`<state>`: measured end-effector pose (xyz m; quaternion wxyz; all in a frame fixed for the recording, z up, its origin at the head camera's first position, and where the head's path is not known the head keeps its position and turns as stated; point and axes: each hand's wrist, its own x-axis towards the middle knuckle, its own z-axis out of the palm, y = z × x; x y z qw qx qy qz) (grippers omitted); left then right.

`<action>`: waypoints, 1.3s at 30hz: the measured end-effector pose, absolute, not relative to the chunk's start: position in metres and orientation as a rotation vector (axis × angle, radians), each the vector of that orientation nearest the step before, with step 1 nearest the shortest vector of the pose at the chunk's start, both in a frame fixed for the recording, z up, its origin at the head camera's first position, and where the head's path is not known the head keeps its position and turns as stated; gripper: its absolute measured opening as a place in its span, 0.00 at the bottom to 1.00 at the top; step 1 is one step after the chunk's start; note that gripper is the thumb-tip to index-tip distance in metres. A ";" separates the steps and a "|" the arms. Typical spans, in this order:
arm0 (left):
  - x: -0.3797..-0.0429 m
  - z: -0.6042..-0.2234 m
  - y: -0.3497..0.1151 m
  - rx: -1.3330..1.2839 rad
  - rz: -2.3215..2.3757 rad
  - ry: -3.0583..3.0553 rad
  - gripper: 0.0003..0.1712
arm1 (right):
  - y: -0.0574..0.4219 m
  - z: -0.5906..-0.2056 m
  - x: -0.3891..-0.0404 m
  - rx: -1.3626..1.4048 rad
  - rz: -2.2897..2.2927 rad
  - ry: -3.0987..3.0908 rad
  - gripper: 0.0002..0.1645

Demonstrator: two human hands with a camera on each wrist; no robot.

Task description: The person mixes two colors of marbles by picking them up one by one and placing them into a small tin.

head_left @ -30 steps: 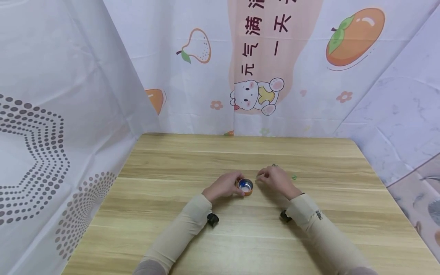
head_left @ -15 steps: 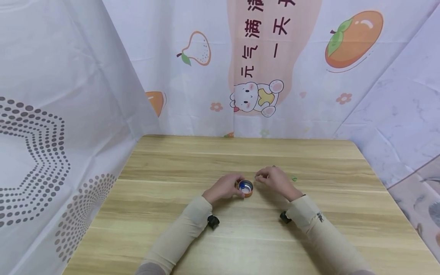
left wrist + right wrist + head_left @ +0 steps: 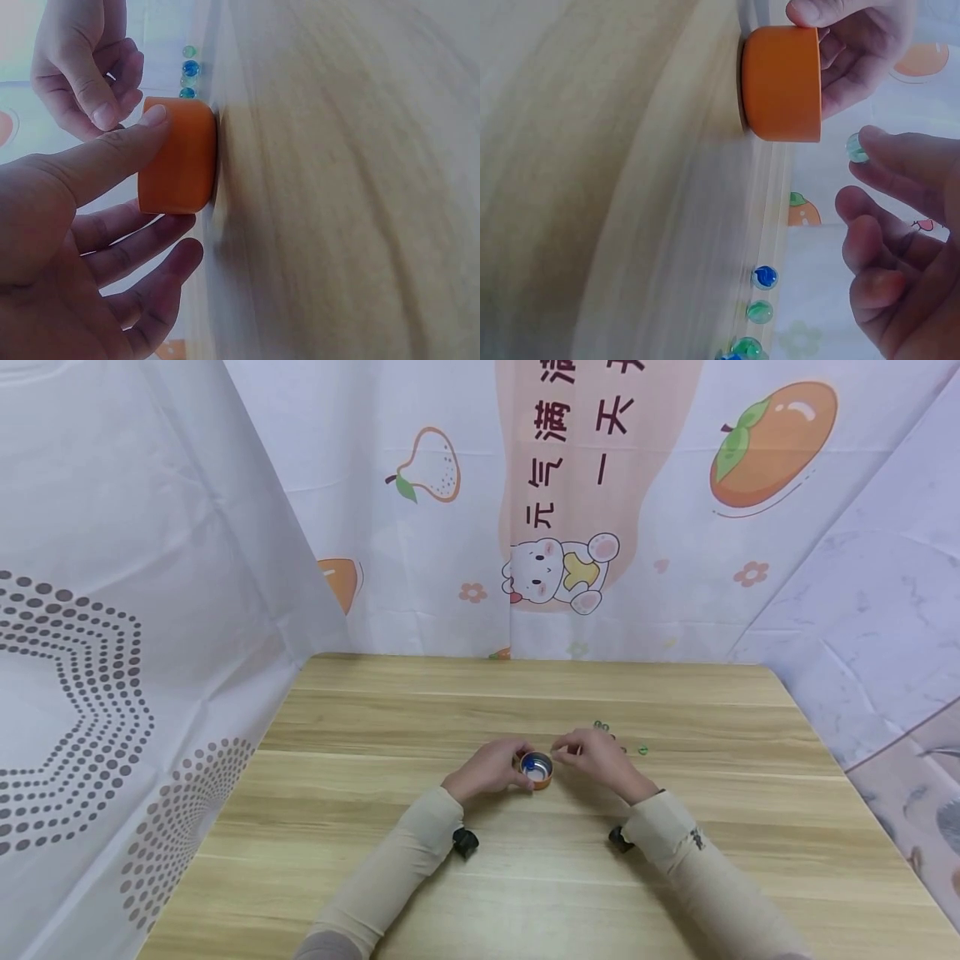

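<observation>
A small orange cup (image 3: 178,157) with a shiny metal inside stands upright on the table. My left hand (image 3: 489,766) grips it from the left, thumb on one side and fingers on the other. Something blue (image 3: 529,766), like a marble, shows inside the cup. My right hand (image 3: 597,755) is just right of the rim, above the table. Between thumb and index finger it pinches a pale green glass marble (image 3: 856,148); the other fingers are loosely bent.
Several glass marbles lie on the wooden table (image 3: 375,710) behind and right of my right hand, among them a blue one (image 3: 765,277) and a green one (image 3: 760,311). A printed curtain (image 3: 427,552) hangs behind the table's far edge.
My right hand has shifted slightly left, closer to the cup, uncovering more marbles behind it. My left hand and the cup have stayed in place.
</observation>
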<state>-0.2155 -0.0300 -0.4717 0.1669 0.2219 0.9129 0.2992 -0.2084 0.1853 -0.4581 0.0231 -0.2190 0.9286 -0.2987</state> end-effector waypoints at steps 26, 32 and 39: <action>-0.217 -0.473 -0.031 0.610 0.866 2.581 0.28 | 0.181 -0.468 -0.205 -0.733 -0.908 2.861 0.07; -0.218 -0.472 -0.031 0.610 0.877 2.578 0.28 | 0.181 -0.469 -0.205 -0.756 -0.931 2.832 0.08; -0.218 -0.472 -0.031 0.615 0.870 2.581 0.28 | 0.181 -0.469 -0.204 -0.760 -0.929 2.827 0.08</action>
